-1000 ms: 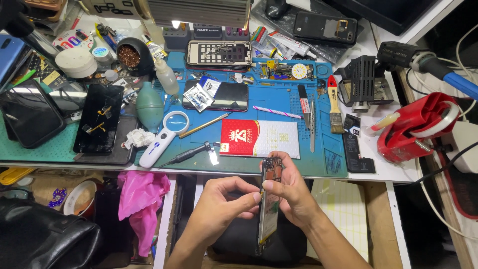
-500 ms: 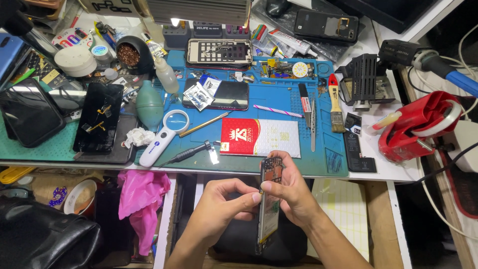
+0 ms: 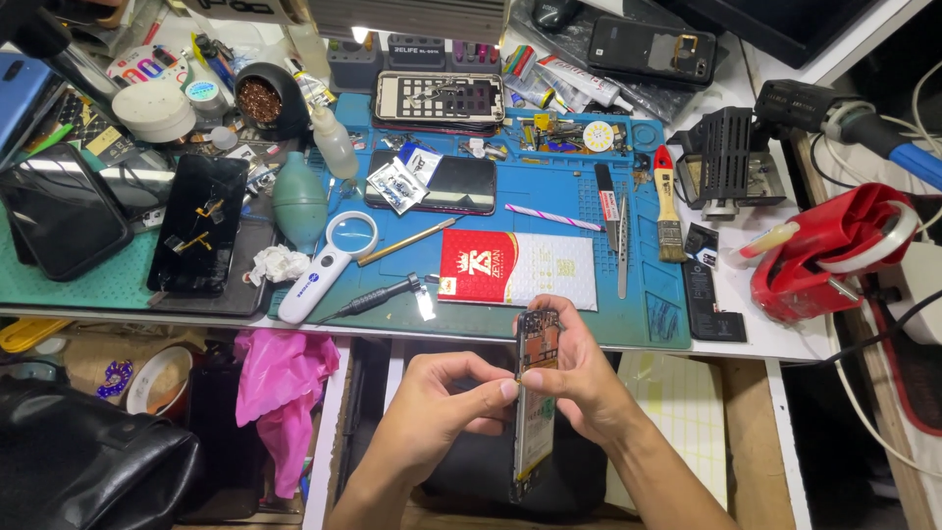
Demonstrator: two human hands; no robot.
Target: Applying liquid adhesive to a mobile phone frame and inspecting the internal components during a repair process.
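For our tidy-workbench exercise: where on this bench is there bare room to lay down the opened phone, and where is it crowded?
Bare blue mat shows between the red-and-white packet and the dark phone, around the pink stick. A smaller patch lies right of the tweezers, below the brush. The mat's far edge and the bench's left side are crowded.

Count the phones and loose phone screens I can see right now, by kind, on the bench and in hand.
Opened phone held edge-on in both hands: 1
Phone lying on the blue mat: 1
Dark phone back at the top: 1
Black screen panels on the left: 2
Total: 5
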